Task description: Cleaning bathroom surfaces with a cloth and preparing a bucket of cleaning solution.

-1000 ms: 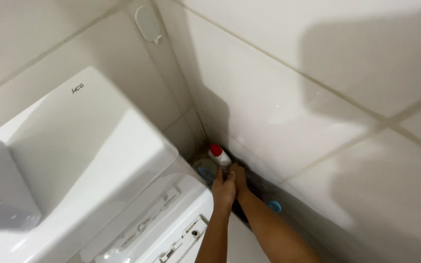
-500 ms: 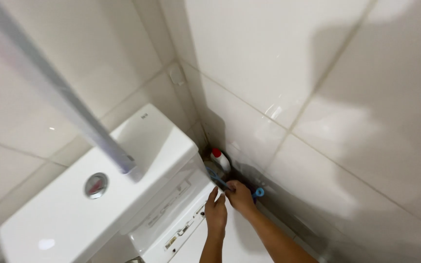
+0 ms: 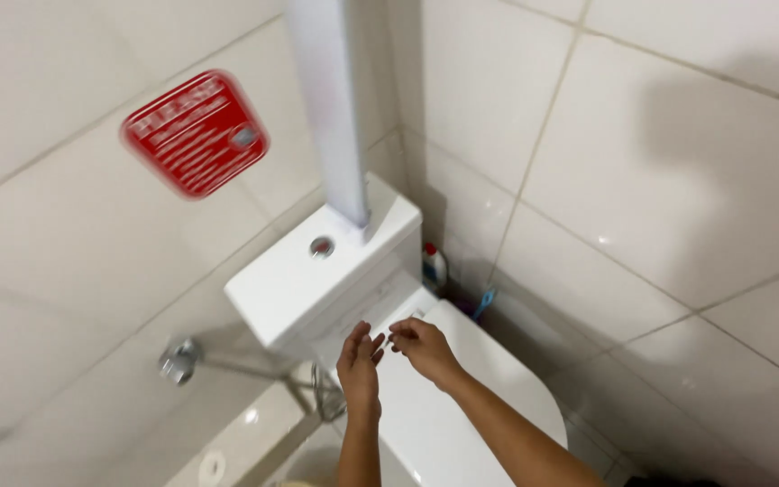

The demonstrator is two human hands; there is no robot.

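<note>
My left hand (image 3: 359, 362) and my right hand (image 3: 421, 346) hover close together over the back of a white toilet lid (image 3: 462, 397), just in front of the white cistern (image 3: 317, 271). Both hands hold nothing; the left one's fingers are spread, the right one's fingers are loosely curled with fingertips near the left hand. A white bottle with a red cap (image 3: 434, 266) stands on the floor in the corner behind the toilet. Beside it, a blue-handled item (image 3: 485, 302) leans against the wall.
A white vertical pipe (image 3: 331, 108) rises from behind the cistern, which has a round flush button (image 3: 321, 246). A red sign (image 3: 196, 133) hangs on the tiled wall at left. A chrome valve (image 3: 178, 359) sticks out of the wall low on the left.
The view has pulled back and up. My hands have left the bottle in the corner and come up over the toilet lid, empty.
</note>
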